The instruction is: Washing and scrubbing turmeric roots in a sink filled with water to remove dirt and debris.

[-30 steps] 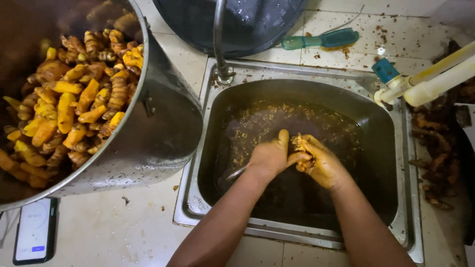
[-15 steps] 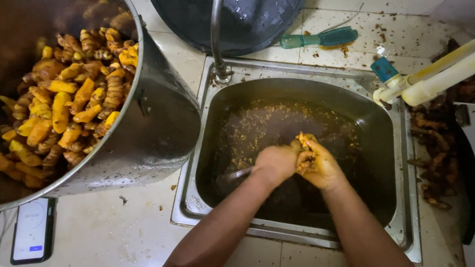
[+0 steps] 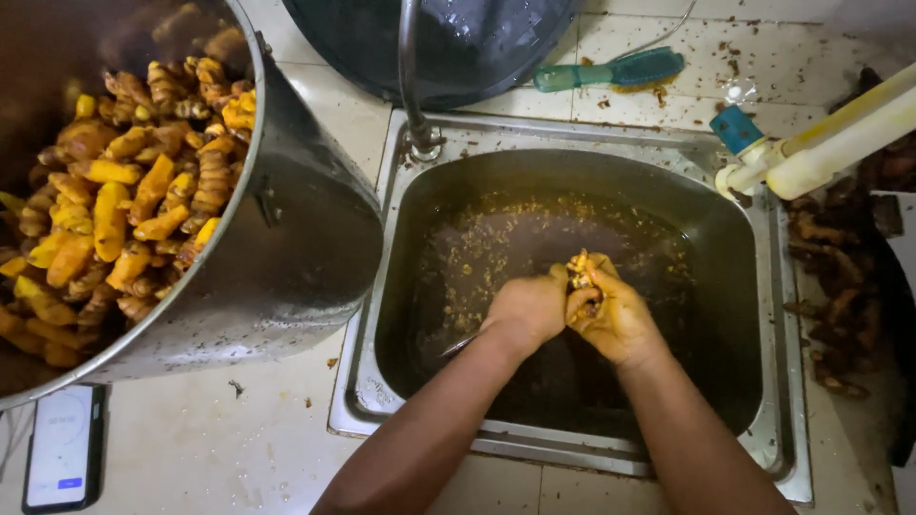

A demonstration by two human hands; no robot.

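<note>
Both hands meet over the middle of the stainless-steel sink basin (image 3: 763, 315), which holds murky brown water flecked with bits of peel. The right hand (image 3: 615, 315) has its grip closed around a small knobbly yellow-orange turmeric root (image 3: 579, 267) whose tip shows above the fingers, and the left hand (image 3: 530, 305) is curled against it, fist closed, seemingly on the handle of a thin metal tool (image 3: 458, 345) that slants down into the water; what kind of tool it is cannot be told. Judging by how things lie, a good deal is already cleaned: the large round steel pot (image 3: 286, 248) at the left is heaped with bright orange peeled roots (image 3: 124, 210), while a pile of dark, unpeeled roots (image 3: 840, 305) waits at the right of the sink, so work remains. The pale tiled desk (image 3: 210, 448) is stained and strewn with scraps. On it lie a teal scrubbing brush (image 3: 611, 72) behind the sink and a phone with a lit screen (image 3: 62, 446) at the lower left. A curved metal tap (image 3: 410, 76) rises at the basin's rear, white plastic pipes with a blue valve (image 3: 811, 143) cross the upper right, and a dark round tub (image 3: 458, 38) stands at the top.
</note>
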